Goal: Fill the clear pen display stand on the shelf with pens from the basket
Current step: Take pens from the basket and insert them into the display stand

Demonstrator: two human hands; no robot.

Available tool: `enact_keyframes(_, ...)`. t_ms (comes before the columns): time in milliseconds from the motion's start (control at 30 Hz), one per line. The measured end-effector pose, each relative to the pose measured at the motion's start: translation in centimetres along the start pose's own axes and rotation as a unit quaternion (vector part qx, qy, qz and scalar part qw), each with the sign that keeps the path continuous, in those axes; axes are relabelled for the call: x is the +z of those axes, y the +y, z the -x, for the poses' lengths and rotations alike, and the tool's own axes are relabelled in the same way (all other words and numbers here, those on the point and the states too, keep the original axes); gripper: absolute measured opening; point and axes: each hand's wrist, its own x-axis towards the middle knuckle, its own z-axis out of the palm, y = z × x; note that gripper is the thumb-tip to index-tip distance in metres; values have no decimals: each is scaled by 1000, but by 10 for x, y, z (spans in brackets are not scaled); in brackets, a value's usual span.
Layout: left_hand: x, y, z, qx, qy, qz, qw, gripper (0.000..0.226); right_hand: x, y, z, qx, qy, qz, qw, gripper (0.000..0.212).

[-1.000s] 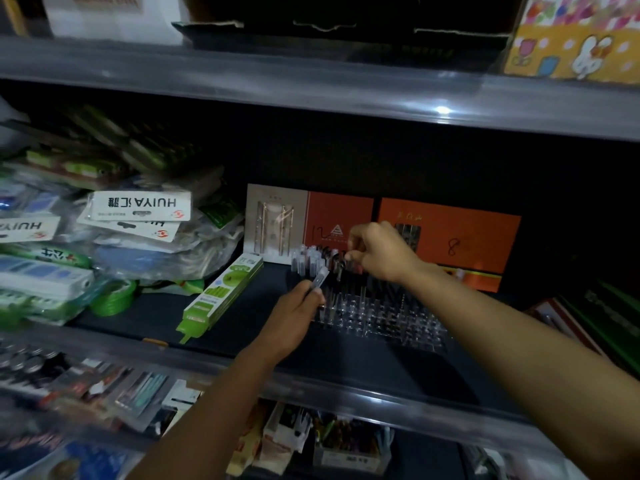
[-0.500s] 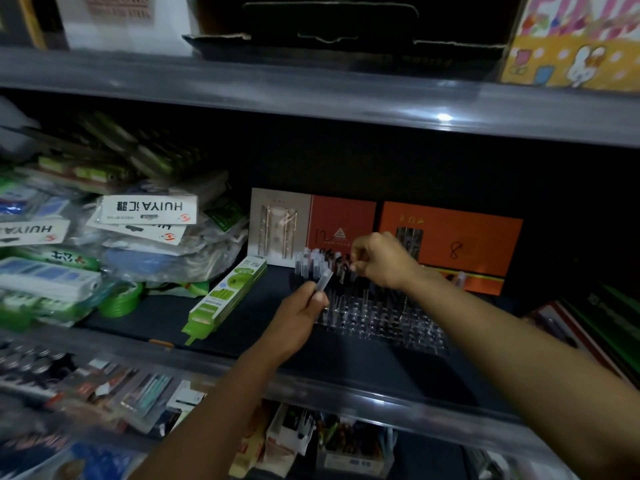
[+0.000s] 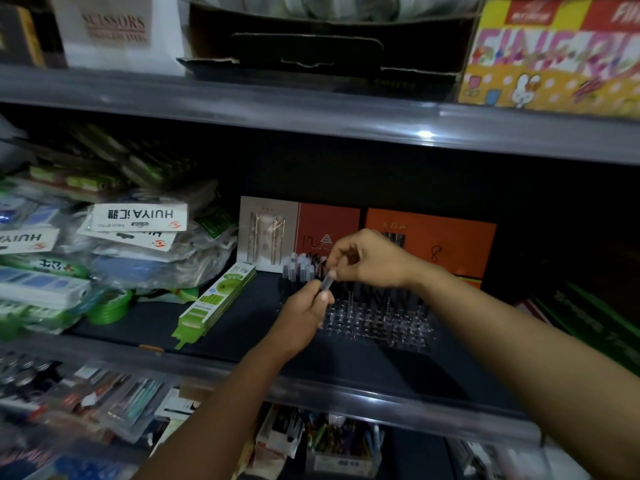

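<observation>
While both hands reach over the clear stand [image 3: 377, 320], left hand [image 3: 304, 310] gripping a pen [image 3: 327, 283], right hand [image 3: 370, 259] pinching its tip

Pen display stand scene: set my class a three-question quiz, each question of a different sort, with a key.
1. True or false: the clear pen display stand is full.
2. Which hand holds a pen by its body: A left hand, B neither?
3. Fill in: the green box lies to the stand's ____.

Key: 1 false, most holes are empty, with pens only at the back left. 2 A; the right hand pinches near the pen tip. 3 left.
</observation>
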Motion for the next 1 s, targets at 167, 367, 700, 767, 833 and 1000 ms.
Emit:
enact_keyframes(167, -2, 4, 3, -16, -22, -31, 999, 19, -11, -5, 4, 15, 33, 15, 999, 6)
enact_keyframes(367, -20, -9, 9, -26, 4, -129, 991, 15, -31, -9, 2, 19, 119, 54, 991, 7)
enact_keyframes(700, -25, -19, 5, 10, 15, -268, 963, 14, -12, 13, -14, 32, 102, 152, 983, 9)
enact_keyframes(767, -23, -20, 5, 13, 7, -295, 955, 15, -9, 16, -16, 31, 95, 166, 981, 9)
enact_keyframes(833, -22, -22, 4, 13, -2, -323, 946, 14, -5, 20, -19, 37, 85, 166, 982, 11)
enact_keyframes(1000, -19, -29, 4, -2, -15, -361, 932, 7, 6, 27, -24, 43, 58, 167, 983, 13)
